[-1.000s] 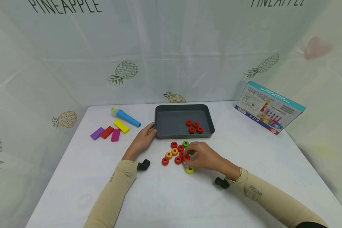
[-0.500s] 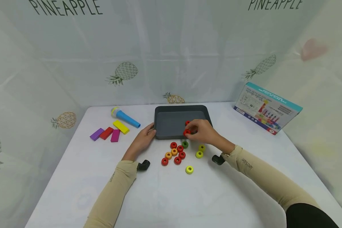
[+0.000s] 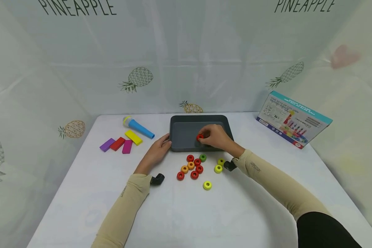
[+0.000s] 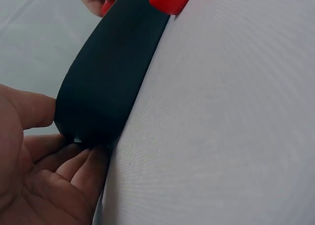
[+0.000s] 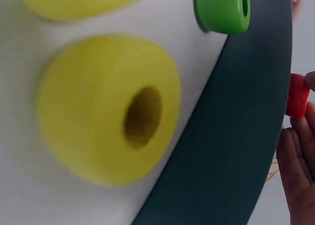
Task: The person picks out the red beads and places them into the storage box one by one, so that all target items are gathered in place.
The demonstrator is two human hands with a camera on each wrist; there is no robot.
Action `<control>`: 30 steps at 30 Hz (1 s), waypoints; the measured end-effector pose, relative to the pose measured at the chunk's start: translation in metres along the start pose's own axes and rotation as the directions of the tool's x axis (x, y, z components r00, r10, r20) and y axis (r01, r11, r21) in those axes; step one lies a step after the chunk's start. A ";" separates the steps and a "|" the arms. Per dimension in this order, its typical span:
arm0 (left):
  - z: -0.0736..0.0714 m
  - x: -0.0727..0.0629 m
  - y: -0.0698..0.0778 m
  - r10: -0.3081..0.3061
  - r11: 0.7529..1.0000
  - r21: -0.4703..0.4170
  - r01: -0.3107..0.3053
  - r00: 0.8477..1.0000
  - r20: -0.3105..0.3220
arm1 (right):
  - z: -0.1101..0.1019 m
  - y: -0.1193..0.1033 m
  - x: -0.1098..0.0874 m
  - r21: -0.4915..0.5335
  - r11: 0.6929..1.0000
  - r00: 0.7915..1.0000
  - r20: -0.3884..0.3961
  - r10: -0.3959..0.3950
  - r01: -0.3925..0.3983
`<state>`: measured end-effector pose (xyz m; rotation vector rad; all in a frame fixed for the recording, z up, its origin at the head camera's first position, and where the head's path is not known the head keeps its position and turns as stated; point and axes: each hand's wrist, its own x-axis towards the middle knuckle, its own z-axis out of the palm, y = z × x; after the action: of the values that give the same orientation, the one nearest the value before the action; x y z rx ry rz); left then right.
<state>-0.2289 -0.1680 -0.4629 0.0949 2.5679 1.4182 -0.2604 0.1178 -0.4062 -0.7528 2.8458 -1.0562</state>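
Note:
My right hand (image 3: 217,137) pinches a red bead (image 3: 200,137) with a hole through it, over the middle of the dark grey tray (image 3: 183,129). In the right wrist view the red bead (image 5: 297,95) sits between thumb and fingers past the tray wall. The red beads lying inside the tray are hidden behind this hand. At the tray's left side, my left hand (image 3: 156,150) grips the near corner, thumb against the wall (image 4: 93,82) and fingers curled at its bottom edge. In front of the tray lie several red beads (image 3: 194,175), two orange beads (image 3: 184,169), a green bead (image 3: 203,157) and three yellow beads (image 3: 207,185).
Left of the tray are a blue toy microphone (image 3: 139,127) and yellow (image 3: 133,137), magenta (image 3: 127,146), red (image 3: 117,143) and purple (image 3: 106,145) blocks. A printed box (image 3: 292,119) stands at the back right. A pineapple-print sheet (image 3: 204,58) hangs behind the white table (image 3: 173,213).
My right hand has moved from the beads on the table up over the tray with a red bead, then slightly left. Two yellow beads came into sight. The left hand stays at the tray.

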 end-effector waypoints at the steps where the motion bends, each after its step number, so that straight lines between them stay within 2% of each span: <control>1: 0.000 0.000 0.000 -0.003 1.000 -0.005 0.003 1.000 0.002 | 0.001 0.001 0.002 -0.005 1.000 1.000 0.003 0.008 -0.008; 12: -0.001 0.001 -0.001 -0.014 0.999 -0.033 0.014 1.000 -0.004 | 0.011 0.007 0.014 -0.058 0.998 1.000 0.016 0.026 -0.025; 23: 0.001 0.000 0.000 -0.033 0.999 -0.030 0.033 0.999 0.001 | 0.015 0.012 0.017 -0.110 0.993 0.998 0.043 0.047 -0.042; 30: 0.000 0.000 0.002 -0.030 0.999 -0.021 0.030 1.000 0.004 | 0.018 0.014 0.018 -0.140 0.990 0.998 0.057 0.033 -0.024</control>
<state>-0.2286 -0.1673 -0.4613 0.0559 2.5400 1.4324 -0.2793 0.1081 -0.4255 -0.7356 2.8937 -0.8249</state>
